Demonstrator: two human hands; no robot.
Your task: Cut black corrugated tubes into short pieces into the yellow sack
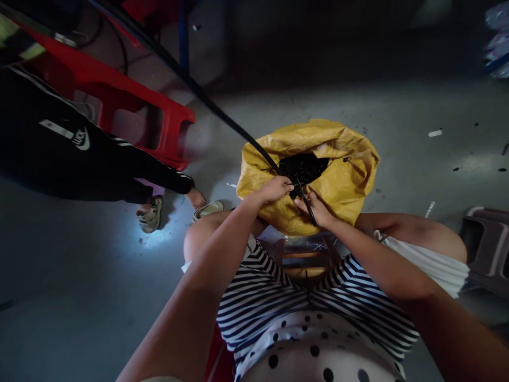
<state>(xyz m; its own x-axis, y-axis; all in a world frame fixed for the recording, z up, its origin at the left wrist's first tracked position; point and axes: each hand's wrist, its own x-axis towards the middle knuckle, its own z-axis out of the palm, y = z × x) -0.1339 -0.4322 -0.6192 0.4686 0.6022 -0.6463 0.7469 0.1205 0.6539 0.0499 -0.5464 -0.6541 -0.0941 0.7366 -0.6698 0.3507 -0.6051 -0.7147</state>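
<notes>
A yellow woven sack stands between my knees with its rim folded out. Inside lie many small black pieces. From the upper left a long black cord or tube slants down to the sack's mouth. Its lower end meets my left hand, whose fingers are pinched together there; the exact grip is partly hidden. My right hand is closed around dark scissors, their blades pointing into the opening close to my left fingertips. Both hands are over the near edge of the sack.
A person in black trousers is at the left, beside a red plastic stool. A grey-brown stool stands at the right edge. White scraps lie on the grey floor. Wrapped clear plastic shows at the upper right.
</notes>
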